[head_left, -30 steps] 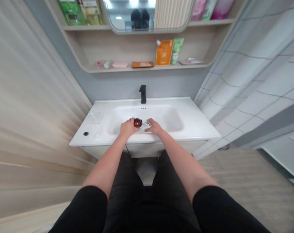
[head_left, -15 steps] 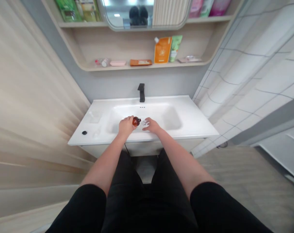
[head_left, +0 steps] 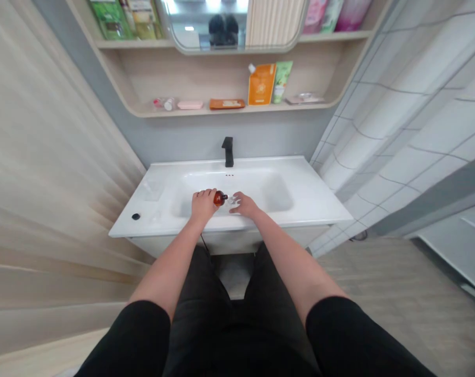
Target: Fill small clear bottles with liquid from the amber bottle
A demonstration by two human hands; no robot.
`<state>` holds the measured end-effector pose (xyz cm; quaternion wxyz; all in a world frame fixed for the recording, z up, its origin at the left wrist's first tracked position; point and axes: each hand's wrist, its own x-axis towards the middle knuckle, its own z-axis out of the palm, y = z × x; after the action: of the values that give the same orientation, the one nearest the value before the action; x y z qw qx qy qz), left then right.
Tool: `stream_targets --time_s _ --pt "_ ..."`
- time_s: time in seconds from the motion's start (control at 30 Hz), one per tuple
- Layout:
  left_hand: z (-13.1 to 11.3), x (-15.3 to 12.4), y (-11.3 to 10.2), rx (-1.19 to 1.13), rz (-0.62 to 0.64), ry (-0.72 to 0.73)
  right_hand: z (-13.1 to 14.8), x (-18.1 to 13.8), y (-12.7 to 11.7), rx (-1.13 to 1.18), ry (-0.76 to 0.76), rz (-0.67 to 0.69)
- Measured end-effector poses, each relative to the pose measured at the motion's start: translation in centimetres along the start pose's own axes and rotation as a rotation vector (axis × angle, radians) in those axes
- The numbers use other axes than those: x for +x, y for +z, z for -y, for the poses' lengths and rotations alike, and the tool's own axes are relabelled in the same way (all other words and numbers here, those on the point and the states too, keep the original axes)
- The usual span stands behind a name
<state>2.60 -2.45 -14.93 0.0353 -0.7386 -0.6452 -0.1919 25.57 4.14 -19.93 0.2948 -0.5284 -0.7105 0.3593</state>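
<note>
Over the front of the white sink [head_left: 274, 191], my left hand [head_left: 203, 204] is closed around an amber bottle [head_left: 219, 198]. The bottle lies tilted on its side, its dark neck pointing right. Facing that neck, my right hand [head_left: 244, 203] has its fingers curled around a small clear container [head_left: 232, 200]. The bottle's mouth is at or very close to the container's opening; whether they touch I cannot tell. What is inside the clear container is too small to make out.
A black faucet [head_left: 228, 152] rises behind the basin. On the left counter are a round black cap [head_left: 136, 216] and a clear tray [head_left: 153, 190]. The shelf above holds an orange pouch [head_left: 261, 85], a green tube [head_left: 281, 81] and a pink case [head_left: 190, 105].
The view has shifted slightly. My hands keep nearly the same pose, with the amber bottle's neck still against or near the clear container.
</note>
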Motion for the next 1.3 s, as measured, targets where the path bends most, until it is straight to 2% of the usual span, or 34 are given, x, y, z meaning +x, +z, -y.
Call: stream_targets --time_s 0.3,0.6,0.93,1.3 --pt "0.33 -0.03 0.39 -0.059 -0.053 0.035 -0.47 0.21 0.18 0.023 -0.021 -0.005" --pt "0.43 -0.08 0.58 -0.064 -0.053 0.026 -0.41 0.25 0.19 0.017 -0.012 0.009" --pt "0.52 -0.21 0.61 0.096 -0.090 0.066 -0.29 0.20 0.25 -0.024 0.003 0.012" --pt "0.47 -0.19 0.72 0.102 -0.100 0.063 0.12 -0.01 0.02 -0.006 0.008 0.008"
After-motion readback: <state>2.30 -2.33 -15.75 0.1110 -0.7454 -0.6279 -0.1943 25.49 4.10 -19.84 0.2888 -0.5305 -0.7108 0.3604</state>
